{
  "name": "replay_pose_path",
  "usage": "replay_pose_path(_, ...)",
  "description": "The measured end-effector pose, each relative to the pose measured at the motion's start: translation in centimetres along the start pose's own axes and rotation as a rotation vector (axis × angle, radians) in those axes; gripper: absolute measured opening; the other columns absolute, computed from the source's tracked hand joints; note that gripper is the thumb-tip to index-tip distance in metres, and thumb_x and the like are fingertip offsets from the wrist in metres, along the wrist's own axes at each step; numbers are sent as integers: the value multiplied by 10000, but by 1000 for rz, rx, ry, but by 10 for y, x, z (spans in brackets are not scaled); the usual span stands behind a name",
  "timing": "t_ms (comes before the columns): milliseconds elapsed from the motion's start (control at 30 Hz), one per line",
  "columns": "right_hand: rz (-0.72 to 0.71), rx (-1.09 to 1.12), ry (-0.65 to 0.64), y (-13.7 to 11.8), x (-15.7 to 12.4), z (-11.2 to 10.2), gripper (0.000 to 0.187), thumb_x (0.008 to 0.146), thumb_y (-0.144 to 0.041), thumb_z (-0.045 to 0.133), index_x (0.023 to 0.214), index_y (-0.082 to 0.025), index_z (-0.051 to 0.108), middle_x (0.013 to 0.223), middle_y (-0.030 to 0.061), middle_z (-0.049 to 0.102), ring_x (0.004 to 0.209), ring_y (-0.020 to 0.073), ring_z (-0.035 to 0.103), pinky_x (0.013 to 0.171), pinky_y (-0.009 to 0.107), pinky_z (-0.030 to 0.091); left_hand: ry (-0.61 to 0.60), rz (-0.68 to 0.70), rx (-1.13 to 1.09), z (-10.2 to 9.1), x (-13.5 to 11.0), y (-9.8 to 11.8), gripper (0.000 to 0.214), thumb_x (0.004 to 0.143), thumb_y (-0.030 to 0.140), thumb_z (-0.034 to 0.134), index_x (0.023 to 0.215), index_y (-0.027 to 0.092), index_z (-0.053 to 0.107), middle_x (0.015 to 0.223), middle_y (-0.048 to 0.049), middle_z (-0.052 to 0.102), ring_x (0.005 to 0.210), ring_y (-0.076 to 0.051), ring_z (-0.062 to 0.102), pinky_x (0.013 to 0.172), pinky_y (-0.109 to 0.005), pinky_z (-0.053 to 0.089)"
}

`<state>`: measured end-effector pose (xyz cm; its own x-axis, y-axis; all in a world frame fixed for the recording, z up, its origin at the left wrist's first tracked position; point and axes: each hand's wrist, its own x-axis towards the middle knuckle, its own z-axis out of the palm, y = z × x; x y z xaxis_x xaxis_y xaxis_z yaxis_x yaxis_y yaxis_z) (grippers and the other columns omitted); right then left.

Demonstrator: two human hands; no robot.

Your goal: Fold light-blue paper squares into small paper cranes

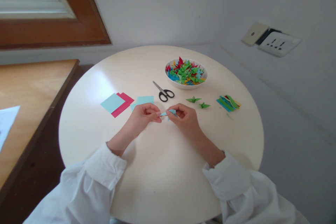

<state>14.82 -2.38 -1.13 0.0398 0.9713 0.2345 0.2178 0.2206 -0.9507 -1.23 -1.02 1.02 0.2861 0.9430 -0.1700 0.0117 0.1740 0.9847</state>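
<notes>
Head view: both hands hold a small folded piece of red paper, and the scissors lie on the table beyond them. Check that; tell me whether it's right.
Not quite: the folded paper is light blue, not red, as the head view shows. The rest stands: the left hand and right hand both hold it, and the scissors lie on the table beyond them.

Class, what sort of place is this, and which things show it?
Indoors, perhaps the corner of a room in a home: a round white table stands near a wood-framed window, and a power socket is on the wall.
</notes>
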Motion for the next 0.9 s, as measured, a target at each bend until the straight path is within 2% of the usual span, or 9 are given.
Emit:
replay_pose_path(500,4,-17,7,-1,0,-1,65,673,-232,620,656,-171,605,608,-21,622,555,108,526,536,236,404,8,-24,-60,1,-1,1,230,635,315,725,687,124,608,608,2,613,557,-121,622,633,-277,498)
replay_pose_path(700,2,-14,-4,-3,-1,0,66,670,-239,622,655,-176,606,606,-20,621,548,106,513,527,236,398,-63,5,-18,1,-1,1,254,643,358,724,715,132,634,621,-19,640,603,-135,629,666,-290,513)
replay_pose_path(900,-7,3,-22,-3,-1,1,65,668,-239,624,665,-175,611,622,-16,629,574,114,540,549,241,420,-78,-3,-29,0,0,-1,269,625,371,739,721,138,645,631,-28,665,636,-157,655,711,-316,533)
